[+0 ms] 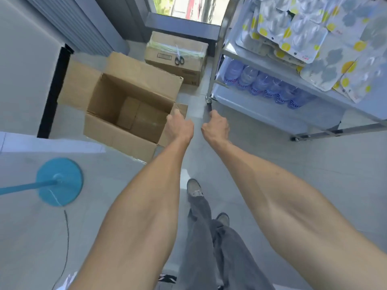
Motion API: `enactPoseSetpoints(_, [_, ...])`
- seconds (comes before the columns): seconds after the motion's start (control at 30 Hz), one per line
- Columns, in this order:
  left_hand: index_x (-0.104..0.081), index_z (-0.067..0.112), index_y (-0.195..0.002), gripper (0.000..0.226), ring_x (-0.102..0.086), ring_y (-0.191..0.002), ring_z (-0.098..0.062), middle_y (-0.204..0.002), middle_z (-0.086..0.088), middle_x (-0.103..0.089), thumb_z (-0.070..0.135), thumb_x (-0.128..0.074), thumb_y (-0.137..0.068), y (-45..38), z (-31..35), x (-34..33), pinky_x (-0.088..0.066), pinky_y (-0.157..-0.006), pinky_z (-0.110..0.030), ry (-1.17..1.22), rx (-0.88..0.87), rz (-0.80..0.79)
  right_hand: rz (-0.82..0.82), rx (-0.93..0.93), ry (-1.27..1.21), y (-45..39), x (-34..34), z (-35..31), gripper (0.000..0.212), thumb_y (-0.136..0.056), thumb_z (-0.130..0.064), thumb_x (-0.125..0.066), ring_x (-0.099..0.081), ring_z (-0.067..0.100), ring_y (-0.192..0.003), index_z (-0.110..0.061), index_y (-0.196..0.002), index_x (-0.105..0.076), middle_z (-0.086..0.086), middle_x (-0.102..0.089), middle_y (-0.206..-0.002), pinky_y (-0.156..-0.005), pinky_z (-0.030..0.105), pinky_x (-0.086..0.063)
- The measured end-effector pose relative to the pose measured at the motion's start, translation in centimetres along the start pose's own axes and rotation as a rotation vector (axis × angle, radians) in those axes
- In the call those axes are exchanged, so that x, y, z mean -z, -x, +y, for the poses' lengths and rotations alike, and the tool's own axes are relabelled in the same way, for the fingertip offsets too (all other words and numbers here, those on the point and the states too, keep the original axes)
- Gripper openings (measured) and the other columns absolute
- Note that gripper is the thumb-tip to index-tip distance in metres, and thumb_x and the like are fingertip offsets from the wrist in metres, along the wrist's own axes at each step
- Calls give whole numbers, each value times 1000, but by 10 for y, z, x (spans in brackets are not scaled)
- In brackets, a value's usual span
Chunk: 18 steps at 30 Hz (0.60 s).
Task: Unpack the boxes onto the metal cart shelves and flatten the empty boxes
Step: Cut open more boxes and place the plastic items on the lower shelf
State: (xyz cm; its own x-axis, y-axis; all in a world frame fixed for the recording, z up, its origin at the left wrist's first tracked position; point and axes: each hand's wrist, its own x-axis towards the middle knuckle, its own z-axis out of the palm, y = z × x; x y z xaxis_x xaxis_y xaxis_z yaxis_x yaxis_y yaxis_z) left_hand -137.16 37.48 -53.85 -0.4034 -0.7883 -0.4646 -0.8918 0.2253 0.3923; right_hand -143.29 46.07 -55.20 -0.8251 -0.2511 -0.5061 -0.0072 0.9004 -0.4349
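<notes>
The metal cart (272, 76) fills the right side ahead of me. Its upper shelf is piled with flat packs printed in yellow and grey (310, 38), and the shelf below carries a row of blue-capped water bottles (263, 84) lying on their sides. To my left on the tiled floor stands the open cardboard box (125, 105), flaps spread outward, with smaller brown cartons (142, 118) still sitting at its bottom. Beyond it, against the window frame, is a sealed box (178, 57) bound with pale string, and a pair of black-handled scissors (179, 58) rests on its top. A round blue base on a blue pole (59, 182) stands at my near left, with a thin dark cord (66, 237) trailing past it.

Both my arms reach straight forward, side by side, between the box and the cart. My left hand (180, 126) is at the open box's near right corner, fingers curled down over a small flap there; I cannot tell whether they truly grip it. My right hand (216, 126) hangs just beside it over bare floor, near the cart's front leg, fingers curled into a loose fist with nothing in them that I can see.
</notes>
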Motion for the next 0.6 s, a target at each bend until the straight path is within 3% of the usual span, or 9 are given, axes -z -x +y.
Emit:
enactPoseSetpoints(0.2, [-53,13,-126,36,-58,-111,-34,-123,-13,-58,26,-53,-93,-63,-15,28,-44,-85,-37,44,28,58,-13,142,179,-33,-20,-39,17,-86,-3,-50,-56,36,-106,-12,-99,-49,14,-62,-107,-77,37,-41])
enactPoseSetpoints(0.3, [-51,14,-132,39,-58,-111,-32,-124,-13,-58,25,-52,-94,-83,-29,22,-44,-86,-36,46,24,63,-75,309,324,-52,-44,-53,21,-86,-9,-54,-55,35,-105,-12,-106,-51,13,-61,-109,-79,40,-41])
enactPoseSetpoints(0.43, [-47,14,-138,43,-57,-114,-31,-129,-12,-55,25,-53,-96,-103,-55,13,-46,-91,-38,76,127,-5,-122,245,281,-77,-74,-73,25,-87,-12,-55,-55,33,-105,-12,-112,-52,11,-60,-110,-83,40,-44])
enactPoseSetpoints(0.6, [-46,14,-137,42,-59,-111,-28,-130,-10,-55,23,-54,-97,-148,-70,24,-48,-84,-35,43,267,-50,-190,179,248,-119,-95,-117,24,-84,-6,-50,-55,32,-103,-12,-107,-53,11,-61,-109,-85,40,-46])
